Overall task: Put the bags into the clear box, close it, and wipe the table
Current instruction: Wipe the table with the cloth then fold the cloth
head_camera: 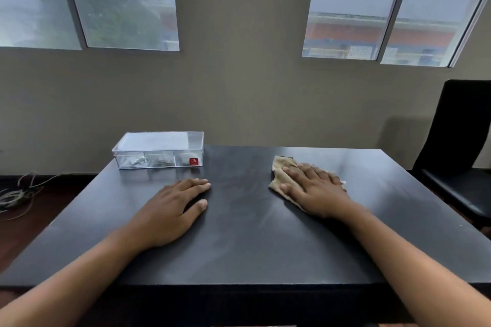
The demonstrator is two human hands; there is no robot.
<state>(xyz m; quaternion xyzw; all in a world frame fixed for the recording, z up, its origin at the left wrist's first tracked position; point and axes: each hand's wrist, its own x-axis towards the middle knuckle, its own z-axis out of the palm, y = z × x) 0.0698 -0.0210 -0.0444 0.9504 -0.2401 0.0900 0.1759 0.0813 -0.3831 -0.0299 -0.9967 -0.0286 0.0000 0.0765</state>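
The clear box stands at the far left corner of the dark table, its lid down. Small bags show through its front wall, and a red sticker marks the right end. My left hand lies flat on the table, palm down, holding nothing, a little in front of the box. My right hand presses flat on a tan cloth on the right half of the table. Part of the cloth sticks out beyond the fingers.
A black chair stands at the table's right side. A tangle of cables lies on the floor to the left. A beige wall with two windows rises right behind the table's far edge.
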